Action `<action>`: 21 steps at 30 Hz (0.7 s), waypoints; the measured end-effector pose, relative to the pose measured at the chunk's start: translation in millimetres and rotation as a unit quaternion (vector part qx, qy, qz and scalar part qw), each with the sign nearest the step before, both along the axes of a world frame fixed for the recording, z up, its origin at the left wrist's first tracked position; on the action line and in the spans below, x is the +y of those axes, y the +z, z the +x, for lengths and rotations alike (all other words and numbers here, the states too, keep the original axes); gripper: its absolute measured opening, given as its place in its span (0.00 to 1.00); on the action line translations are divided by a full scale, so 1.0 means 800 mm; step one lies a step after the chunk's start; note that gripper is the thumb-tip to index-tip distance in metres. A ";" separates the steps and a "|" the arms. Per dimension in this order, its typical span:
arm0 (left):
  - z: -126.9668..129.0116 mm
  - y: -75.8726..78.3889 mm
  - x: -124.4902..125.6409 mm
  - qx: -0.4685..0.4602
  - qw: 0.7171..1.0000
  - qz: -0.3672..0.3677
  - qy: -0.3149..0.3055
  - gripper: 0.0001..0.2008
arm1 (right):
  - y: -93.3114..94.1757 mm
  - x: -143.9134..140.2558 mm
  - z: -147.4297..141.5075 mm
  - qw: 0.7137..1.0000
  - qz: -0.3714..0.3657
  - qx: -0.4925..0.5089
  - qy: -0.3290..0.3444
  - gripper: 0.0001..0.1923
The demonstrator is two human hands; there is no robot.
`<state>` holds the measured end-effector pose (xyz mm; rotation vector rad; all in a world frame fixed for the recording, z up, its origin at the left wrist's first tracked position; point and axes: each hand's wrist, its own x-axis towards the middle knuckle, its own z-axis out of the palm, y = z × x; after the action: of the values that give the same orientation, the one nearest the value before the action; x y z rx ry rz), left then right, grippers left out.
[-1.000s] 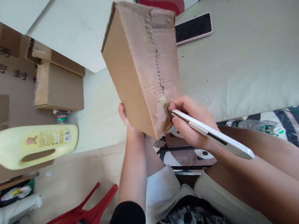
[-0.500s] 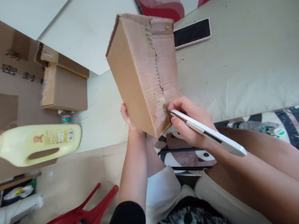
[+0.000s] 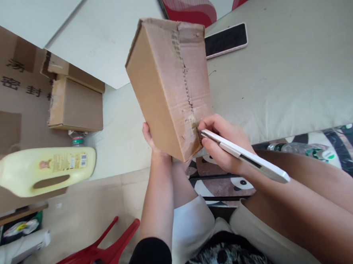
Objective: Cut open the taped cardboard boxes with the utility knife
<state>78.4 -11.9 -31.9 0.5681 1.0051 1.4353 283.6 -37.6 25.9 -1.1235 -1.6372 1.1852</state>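
A brown cardboard box (image 3: 161, 81) is held up on end in front of me, its taped seam facing me with the tape torn along it. My left hand (image 3: 150, 139) grips the box from beneath at its near lower corner. My right hand (image 3: 225, 145) holds a white utility knife (image 3: 250, 159), its tip pressed against the lower end of the seam.
A phone (image 3: 226, 39) lies on the grey cushion (image 3: 295, 69) behind the box. A pale yellow jug (image 3: 44, 170) and more cardboard boxes (image 3: 76, 104) are at the left. A red plastic stool (image 3: 91, 252) is low left; a plastic bottle (image 3: 303, 148) lies by my right arm.
The view shifted slightly down over the second, so the box and other objects sit a little lower in frame. The knife tip stays at the bottom of the seam; the hands hardly moved.
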 end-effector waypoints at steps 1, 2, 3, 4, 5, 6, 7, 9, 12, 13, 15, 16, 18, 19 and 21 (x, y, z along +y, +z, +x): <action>0.000 -0.001 0.001 -0.007 1.000 0.010 0.000 0.38 | 0.000 0.000 0.000 1.000 -0.001 -0.001 -0.003 0.08; 0.000 -0.001 0.001 -0.010 1.000 0.017 0.000 0.37 | 0.000 0.001 -0.001 1.000 -0.001 -0.001 -0.005 0.08; 0.000 -0.001 0.002 -0.011 1.000 0.020 -0.001 0.36 | 0.001 0.001 -0.001 1.000 0.000 0.001 -0.007 0.08; 0.001 -0.001 0.002 -0.011 1.000 0.022 -0.001 0.36 | 0.001 0.002 -0.001 1.000 0.001 0.003 -0.006 0.09; 0.001 -0.001 0.003 -0.010 1.000 0.022 -0.002 0.36 | 0.001 0.003 -0.001 1.000 0.004 0.004 -0.007 0.08; 0.001 0.000 0.003 -0.008 1.000 0.020 -0.004 0.36 | 0.000 0.004 -0.001 1.000 0.005 0.004 -0.006 0.08; 0.000 0.000 0.004 -0.007 1.000 0.019 -0.004 0.37 | 0.000 0.004 -0.001 1.000 0.005 0.004 -0.004 0.08; -0.002 0.000 0.005 -0.005 1.000 0.011 0.002 0.37 | 0.000 0.006 -0.001 1.000 0.004 0.002 -0.001 0.09; -0.007 -0.003 0.006 -0.010 1.000 -0.004 0.009 0.38 | 0.002 0.008 -0.001 1.000 0.006 0.005 -0.001 0.09; -0.009 -0.004 0.006 -0.014 1.000 -0.006 0.008 0.38 | 0.002 0.008 -0.001 1.000 0.006 0.004 -0.004 0.09; -0.011 -0.006 0.006 -0.020 1.000 -0.004 0.005 0.37 | 0.003 0.008 -0.002 1.000 0.005 -0.003 -0.010 0.09; -0.012 -0.007 0.006 -0.020 1.000 -0.002 0.003 0.37 | 0.003 0.008 -0.002 1.000 0.004 -0.006 -0.012 0.09; -0.013 -0.009 0.006 -0.018 1.000 0.001 -0.003 0.36 | 0.001 0.007 -0.002 1.000 0.003 -0.008 -0.011 0.09; -0.013 -0.010 0.006 -0.018 1.000 0.001 -0.005 0.36 | 0.000 0.007 -0.002 1.000 0.005 -0.007 -0.010 0.09; -0.014 -0.012 0.007 -0.022 1.000 0.002 -0.002 0.36 | -0.003 0.006 -0.002 1.000 0.011 -0.004 -0.014 0.09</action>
<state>67.3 -6.2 -41.1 0.5383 0.9668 1.4408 281.7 -33.1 23.3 -1.1355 -1.6317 1.1431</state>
